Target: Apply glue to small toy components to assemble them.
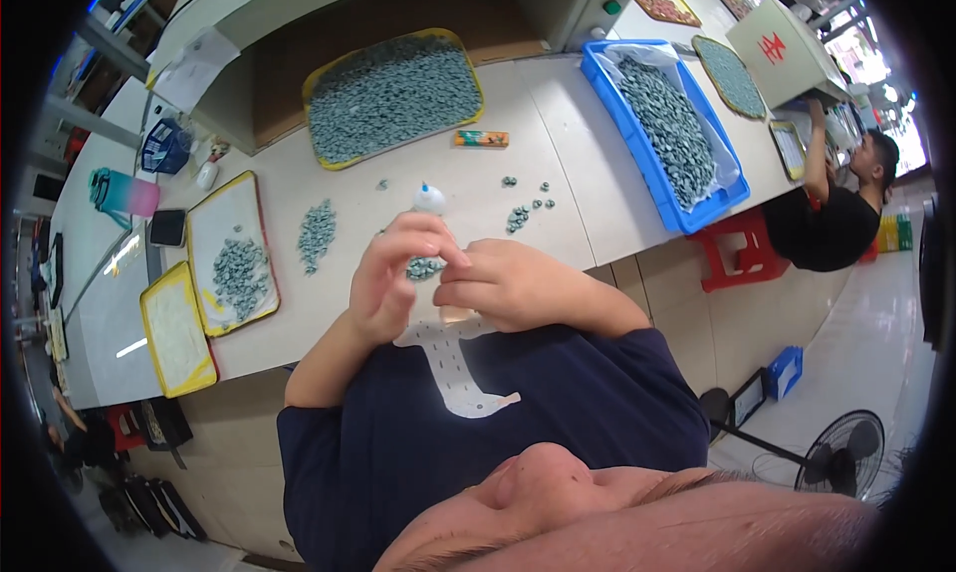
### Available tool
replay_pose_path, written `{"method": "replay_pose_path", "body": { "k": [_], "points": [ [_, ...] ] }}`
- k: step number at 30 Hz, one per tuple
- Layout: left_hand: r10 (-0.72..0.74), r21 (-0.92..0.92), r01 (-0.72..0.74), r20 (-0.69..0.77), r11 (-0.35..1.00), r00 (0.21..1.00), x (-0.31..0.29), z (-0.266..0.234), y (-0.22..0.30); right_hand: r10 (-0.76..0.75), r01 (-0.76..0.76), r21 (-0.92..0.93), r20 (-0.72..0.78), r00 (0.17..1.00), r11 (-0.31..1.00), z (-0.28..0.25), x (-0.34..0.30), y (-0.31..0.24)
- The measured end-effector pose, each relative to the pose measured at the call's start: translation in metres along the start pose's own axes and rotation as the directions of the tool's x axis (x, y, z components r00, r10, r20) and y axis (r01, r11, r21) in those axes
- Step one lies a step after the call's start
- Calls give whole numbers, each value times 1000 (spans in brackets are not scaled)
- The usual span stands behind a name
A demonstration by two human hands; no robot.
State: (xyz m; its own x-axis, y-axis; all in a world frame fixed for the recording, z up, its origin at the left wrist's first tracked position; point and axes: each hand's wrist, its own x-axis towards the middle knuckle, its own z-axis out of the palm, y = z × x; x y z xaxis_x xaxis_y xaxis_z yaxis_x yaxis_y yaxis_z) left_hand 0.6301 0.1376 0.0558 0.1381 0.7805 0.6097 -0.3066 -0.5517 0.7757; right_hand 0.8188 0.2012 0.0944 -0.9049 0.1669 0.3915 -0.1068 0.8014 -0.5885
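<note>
My left hand (390, 273) and my right hand (506, 285) meet above the table edge, in front of my chest. Their fingertips come together, closed around something too small or hidden to make out. Just beyond them stands a white bottle (429, 200) with a blue tip. Partly covered by my left hand is a small pile of grey-green pieces (423, 268). Another pile of the same pieces (317, 237) lies to the left. A few loose pieces (518, 218) are scattered to the right of the bottle.
A yellow-rimmed tray (275, 273) with more pieces stands left, overlapping a second tray (179, 333). Farther off are a large filled tray (482, 102), a small green-orange box (482, 139) and a blue bin (623, 142). Another person (832, 209) works at far right.
</note>
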Motion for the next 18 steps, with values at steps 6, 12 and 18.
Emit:
{"method": "replay_pose_path", "body": {
  "k": [6,12,18],
  "points": [
    [115,537,-253,278,805,954,17,19,2,16,-15,-11,138,990,1000,6,-14,14],
    [121,561,-285,311,777,943,18,27,-5,51,-73,103,197,979,992,6,-23,21],
    [90,585,-299,359,754,929,22,38,-7,17,-28,98,111,994,995,10,-31,28]
  ]
}}
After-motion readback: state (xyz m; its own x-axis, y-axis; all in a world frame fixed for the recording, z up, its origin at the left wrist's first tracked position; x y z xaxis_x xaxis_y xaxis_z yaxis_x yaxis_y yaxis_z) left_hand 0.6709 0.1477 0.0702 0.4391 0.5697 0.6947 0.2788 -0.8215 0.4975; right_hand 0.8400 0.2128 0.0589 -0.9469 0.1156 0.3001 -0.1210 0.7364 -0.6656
